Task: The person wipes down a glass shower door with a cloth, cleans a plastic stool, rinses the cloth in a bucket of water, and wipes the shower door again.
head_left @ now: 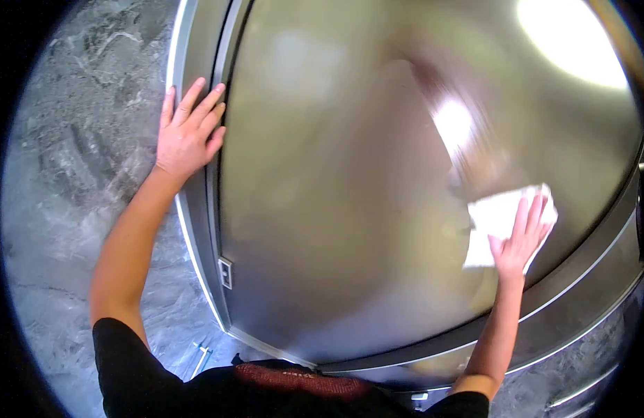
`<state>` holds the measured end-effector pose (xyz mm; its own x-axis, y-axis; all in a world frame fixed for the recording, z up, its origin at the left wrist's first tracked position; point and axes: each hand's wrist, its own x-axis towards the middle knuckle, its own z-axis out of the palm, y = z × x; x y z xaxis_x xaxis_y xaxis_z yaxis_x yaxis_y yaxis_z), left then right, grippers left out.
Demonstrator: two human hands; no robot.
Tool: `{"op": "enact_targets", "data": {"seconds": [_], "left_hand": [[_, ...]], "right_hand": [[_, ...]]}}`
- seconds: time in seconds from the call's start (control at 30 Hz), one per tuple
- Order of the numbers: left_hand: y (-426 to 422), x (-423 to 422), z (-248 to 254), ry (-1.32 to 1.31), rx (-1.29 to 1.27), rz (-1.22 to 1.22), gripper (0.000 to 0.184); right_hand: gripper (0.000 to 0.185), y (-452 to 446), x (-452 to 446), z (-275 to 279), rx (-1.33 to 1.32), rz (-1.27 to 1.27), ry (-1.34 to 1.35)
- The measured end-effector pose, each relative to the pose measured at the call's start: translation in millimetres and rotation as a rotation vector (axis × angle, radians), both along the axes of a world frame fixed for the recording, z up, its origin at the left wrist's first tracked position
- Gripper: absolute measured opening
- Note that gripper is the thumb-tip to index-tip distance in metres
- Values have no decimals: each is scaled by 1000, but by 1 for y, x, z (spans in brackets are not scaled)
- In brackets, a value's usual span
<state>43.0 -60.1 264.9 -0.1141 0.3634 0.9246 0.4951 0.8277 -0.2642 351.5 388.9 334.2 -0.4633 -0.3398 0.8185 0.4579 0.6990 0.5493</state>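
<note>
A large, shiny metal door panel point(336, 209) fills the middle of the head view, with light reflections across it. My left hand point(190, 132) lies with spread fingers on the metal frame point(197, 52) along the panel's left side, holding nothing. Towards the lower right, my right hand point(522, 240) keeps a white cloth point(492, 216) pressed flat against the panel. Its fingers stretch over the cloth, whose edges stick out around the hand. A wet-looking or blurred streak point(454, 118) shows on the panel above the cloth; I cannot tell whether it is a reflection.
A grey marbled wall point(92, 139) borders the frame on the left. Low on the panel's left edge sits a small metal fitting point(226, 273). A dark metal rail point(586, 268) runs along the panel's lower right. A thin light-blue object point(201, 359) shows near my left sleeve.
</note>
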Motion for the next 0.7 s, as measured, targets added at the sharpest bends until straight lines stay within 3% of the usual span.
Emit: {"op": "enact_targets", "data": {"seconds": [0.13,0.2,0.27,0.33,0.37,0.47,0.5,0.57,0.67,0.7], "left_hand": [[4,-3,-1,12,42,18,28],[3,-6,-2,34,42,-4,28],[3,-7,-3,29,51,-17,27],[3,-7,-3,38,57,-4,26],[4,-7,-3,33,51,-7,26],[4,-9,-5,26,57,-12,25],[3,-11,-6,38,67,4,24],[3,-14,-7,67,82,35,22],[1,-19,-12,103,77,54,21],[1,-19,-13,99,67,80,21]], "right_hand": [[82,45,55,-69,4,-134,-38],[84,41,45,-75,-101,-39,3],[97,7,10,-53,38,82,-12],[108,-34,-21,-39,-393,239,-26],[110,-49,-47,-31,-381,196,44],[109,-97,-104,9,-158,114,-73],[102,-122,-124,22,-33,167,-103],[100,-175,-157,37,-31,267,-162],[96,-234,-206,27,68,237,-238],[93,-239,-222,15,49,385,-305]]}}
